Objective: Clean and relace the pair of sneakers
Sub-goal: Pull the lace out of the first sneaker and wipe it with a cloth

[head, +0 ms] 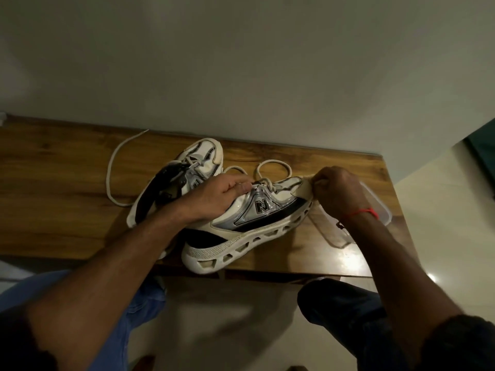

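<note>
Nearest, two knees frame the view: blue jeans at 7 o'clock, dark cloth at 5.

Both forearms reach up toward 12 and meet on the near sneaker (pixel 249 223). It lies on its side at the table's near edge, sole toward the person. Long axis runs heel at 7 o'clock to toe at 2.

Left hand (pixel 222 195) sits at the tongue and eyelets, fingers curled, thumb pressing the upper beside the knot. Whether it pinches lace I cannot tell.

Right hand (pixel 336 192) is at the toe end, fingers bunched tight and pinching something pale there, likely lace or a cloth; not clear which. A red thread circles that wrist.

Judgement: the left hand is nearer the eyelets and the right nearer the toe, so any pull on the lace (pixel 273 167) would run along the shoe's axis, toward 2 o'clock. The lace loops just beyond the toe box, partly free.

Behind, at 11 o'clock, the second sneaker (pixel 184 172) lies touching the first, toe toward 1. Its loose lace (pixel 111 170) arcs off toward 10.

A clear plastic lid (pixel 375 207) lies under the right wrist at 3 o'clock.

Surface: glossy wooden table (pixel 61 188), grain running 9 to 3. Beyond, a plain pale wall; tiled floor at right.
</note>
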